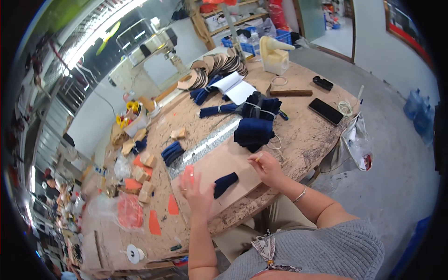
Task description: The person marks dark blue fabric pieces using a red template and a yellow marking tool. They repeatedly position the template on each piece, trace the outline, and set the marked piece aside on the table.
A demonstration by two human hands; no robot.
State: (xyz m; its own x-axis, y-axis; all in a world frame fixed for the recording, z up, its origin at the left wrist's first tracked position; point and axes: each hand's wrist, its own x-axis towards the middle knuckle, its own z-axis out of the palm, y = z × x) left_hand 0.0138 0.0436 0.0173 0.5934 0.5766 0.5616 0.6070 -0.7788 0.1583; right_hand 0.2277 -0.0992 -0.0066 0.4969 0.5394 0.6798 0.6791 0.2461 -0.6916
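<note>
A small dark blue fabric piece lies on a flat tan board at the table's near edge. My left hand is over the board's left part, just left of that piece. Motion blurs its fingers, and a red piece shows at the fingertips; whether it is held I cannot tell. Above the board's right edge, my right hand has thumb and fingers pinched together. What they hold, if anything, is too small to name. Beyond the board sits a stack of dark blue fabric pieces.
Tied dark blue bundles, white paper, a hammer and a phone lie farther off. Wooden blocks and red flat pieces are on the left. A sewing machine stands at the back left.
</note>
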